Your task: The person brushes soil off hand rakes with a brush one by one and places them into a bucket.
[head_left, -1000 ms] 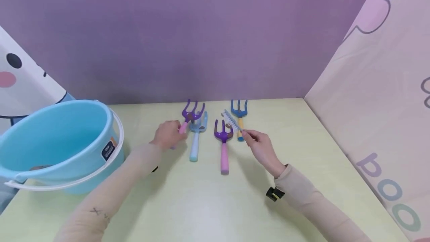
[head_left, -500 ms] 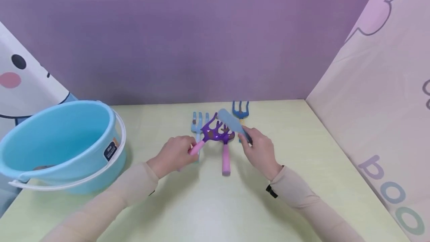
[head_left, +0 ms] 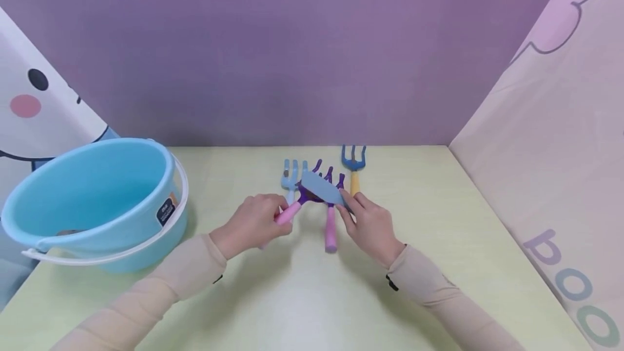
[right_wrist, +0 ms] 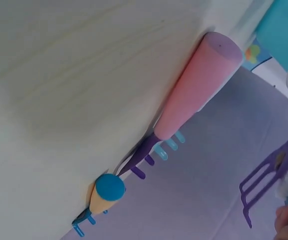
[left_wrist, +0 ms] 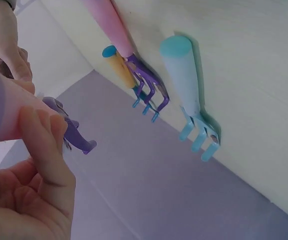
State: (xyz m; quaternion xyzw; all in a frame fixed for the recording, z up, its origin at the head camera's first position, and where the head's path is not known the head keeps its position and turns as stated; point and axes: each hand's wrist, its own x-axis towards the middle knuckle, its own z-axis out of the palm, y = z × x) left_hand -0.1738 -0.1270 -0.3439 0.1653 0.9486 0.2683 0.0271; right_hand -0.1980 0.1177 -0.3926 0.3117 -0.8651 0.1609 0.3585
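Observation:
My left hand (head_left: 253,222) grips the pink handle of a purple-headed garden hand fork (head_left: 288,213), lifted off the table. Brown patches, like dirt, mark its head (right_wrist: 279,160). In my right hand (head_left: 374,226) is a blue-grey scrubbing brush (head_left: 319,186), its back upward in the head view; it covers part of the raised fork's head. White bristles (right_wrist: 286,185) face that head in the right wrist view; contact is hard to tell. Beneath lies another pink-handled fork (head_left: 331,232). A light-blue fork (head_left: 290,179) lies left of it, and a blue fork with yellow handle (head_left: 353,164) behind right.
A light-blue bucket (head_left: 131,237) with a white handle stands at the left, something brown (head_left: 70,232) inside it. Purple backdrop (head_left: 312,58) closes the table's far edge. A pale printed panel (head_left: 546,150) runs along the right side.
My left hand has brought its fork rightward and lower, over the lying pink-handled fork. My right hand has turned the brush bristles-down and moved it slightly left, over the fork's head.

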